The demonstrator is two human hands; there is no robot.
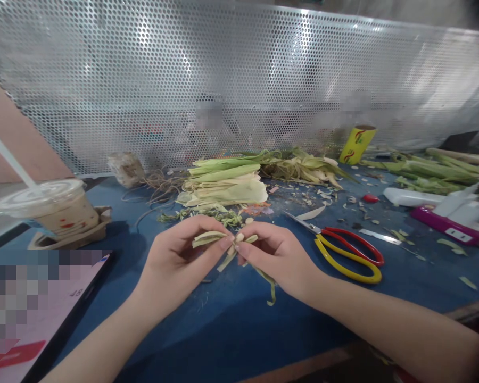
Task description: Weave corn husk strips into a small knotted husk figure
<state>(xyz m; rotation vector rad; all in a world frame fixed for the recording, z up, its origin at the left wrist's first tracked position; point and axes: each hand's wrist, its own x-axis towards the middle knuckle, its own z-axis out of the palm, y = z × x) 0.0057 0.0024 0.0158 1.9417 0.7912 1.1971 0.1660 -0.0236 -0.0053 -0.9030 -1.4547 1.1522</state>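
Observation:
Pale green strips of corn husk point(208, 239) are pinched between the fingertips of my left hand point(183, 255) and my right hand point(279, 255). Both hands meet at the middle, where the strips cross or knot; the exact fold is too small to tell. One thin strip hangs down below my right hand. Just beyond the hands lies a stack of flat husks point(223, 183), green on top and cream beneath. To the right of my right hand rest scissors point(343, 252) with one red and one yellow handle, their blades partly spread.
A lidded iced drink point(59, 207) with a straw stands in a cardboard holder at left, above a screen point(59, 314). Dried husks point(303, 167), a yellow roll point(357, 144), a purple power strip point(451, 226) and a small blade point(381, 236) lie on the blue table point(239, 330). A perforated metal panel point(239, 69) stands behind.

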